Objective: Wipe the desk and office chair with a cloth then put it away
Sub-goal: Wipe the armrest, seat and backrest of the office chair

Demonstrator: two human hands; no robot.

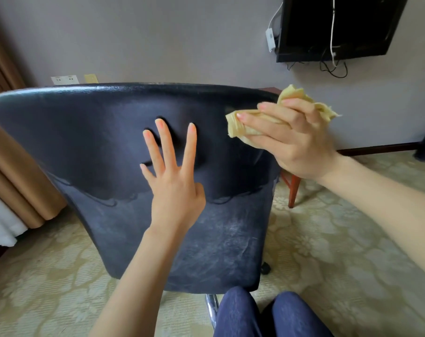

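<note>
Cloth [240, 128], pale yellow and bunched into a wad, sits in the right hand [294, 144] at the upper right edge of the office chair's back [109, 142]. The fingers are curled round the cloth, pinning it against the palm, and it looks to touch the dark padding, likely so the hand can sweep it across. The left hand [175, 190] rests near the middle of the chair back, fingers straight and spread, fingertips denting the soft cover. That pressure probably braces the wheeled chair so it does not swivel or roll under the wiping. Dull, streaky patches show toward the lower right corner of the back, so this step seems unfinished. Behind stand a grey wall, a wall-mounted screen [335, 25] with hanging cables, and a tan curtain [9, 152]; patterned carpet [328, 239] lies below.
</note>
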